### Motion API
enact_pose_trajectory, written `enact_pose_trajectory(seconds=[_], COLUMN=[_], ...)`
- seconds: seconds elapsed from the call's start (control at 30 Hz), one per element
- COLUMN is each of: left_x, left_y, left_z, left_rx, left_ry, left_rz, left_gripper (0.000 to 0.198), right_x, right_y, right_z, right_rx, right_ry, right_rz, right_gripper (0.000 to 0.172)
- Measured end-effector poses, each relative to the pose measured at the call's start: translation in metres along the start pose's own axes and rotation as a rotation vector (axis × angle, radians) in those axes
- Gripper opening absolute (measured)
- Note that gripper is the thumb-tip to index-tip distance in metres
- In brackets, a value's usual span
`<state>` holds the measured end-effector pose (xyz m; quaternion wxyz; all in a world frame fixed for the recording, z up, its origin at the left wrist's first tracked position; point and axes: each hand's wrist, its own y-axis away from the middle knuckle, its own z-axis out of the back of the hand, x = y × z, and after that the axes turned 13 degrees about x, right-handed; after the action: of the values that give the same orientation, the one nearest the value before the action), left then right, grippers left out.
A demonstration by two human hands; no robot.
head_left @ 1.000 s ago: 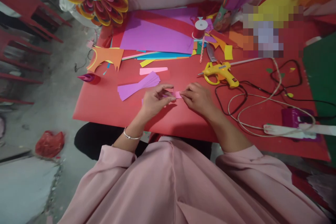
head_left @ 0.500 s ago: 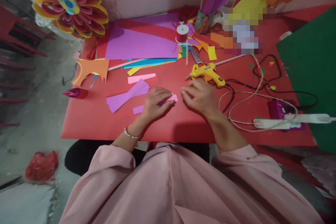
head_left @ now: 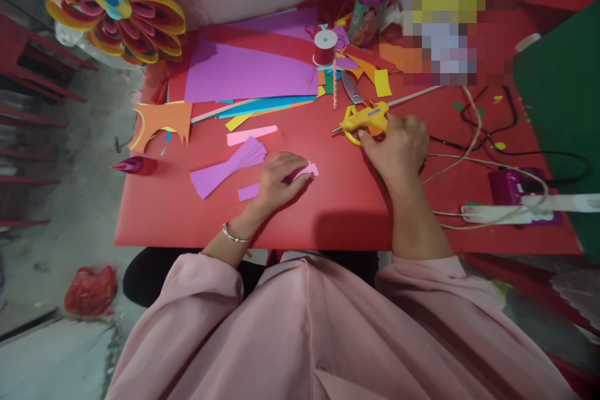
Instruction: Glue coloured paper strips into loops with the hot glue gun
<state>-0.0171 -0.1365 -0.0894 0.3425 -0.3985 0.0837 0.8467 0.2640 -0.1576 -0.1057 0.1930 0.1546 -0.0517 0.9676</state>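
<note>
My left hand (head_left: 280,180) rests on the red table, thumb and fingers closed on a small pink paper strip (head_left: 313,169). A purple strip (head_left: 248,192) pokes out from beneath that hand; whether the two strips are joined is hidden. My right hand (head_left: 398,147) is wrapped round the handle of a yellow glue gun (head_left: 368,117), its nozzle pointing left. Scissors (head_left: 350,87) with yellow handles lie under and behind the gun. Left of my left hand are a fanned stack of purple strips (head_left: 227,169) and a loose pink strip (head_left: 252,135).
Purple sheets (head_left: 248,69), a ribbon spool (head_left: 325,48) and paper scraps lie along the back. An orange cut-out (head_left: 164,122) and a dark pink cone-shaped object (head_left: 135,166) are at left. Cords and a purple power block (head_left: 509,187) sit at right, beside a green board (head_left: 562,100).
My right hand has moved right from beside the pink strip and closed on the glue gun's handle. The left hand stays nearly where it was, still holding the strip.
</note>
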Motion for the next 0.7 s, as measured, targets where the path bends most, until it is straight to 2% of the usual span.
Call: enact_pose_trajectory(seconds=[0.17,0.27,0.4,0.5,0.7], left_x=[0.000,0.003,0.007,0.009,0.011], left_y=[0.001,0.000,-0.001,-0.001,0.003], left_z=[-0.002,-0.003,-0.004,-0.004,-0.002], left_rx=[-0.014,-0.028,-0.061,-0.066,-0.045], left_ry=[-0.038,-0.072,-0.106,-0.113,-0.151], left_rz=[-0.043,-0.087,-0.186,-0.221,-0.184], left_gripper=[0.037,0.040,0.035,0.030,0.033], right_x=[0.000,0.004,0.016,0.026,0.030], right_y=[0.001,0.007,0.020,0.028,0.033], right_z=[0.007,0.018,0.033,0.042,0.042], right_rx=[-0.089,-0.130,0.030,0.133,0.147], right_ry=[-0.031,-0.059,-0.030,0.041,0.115], right_rz=[0.017,0.063,0.138,0.201,0.322], right_gripper=[0.054,0.053,0.057,0.050,0.045])
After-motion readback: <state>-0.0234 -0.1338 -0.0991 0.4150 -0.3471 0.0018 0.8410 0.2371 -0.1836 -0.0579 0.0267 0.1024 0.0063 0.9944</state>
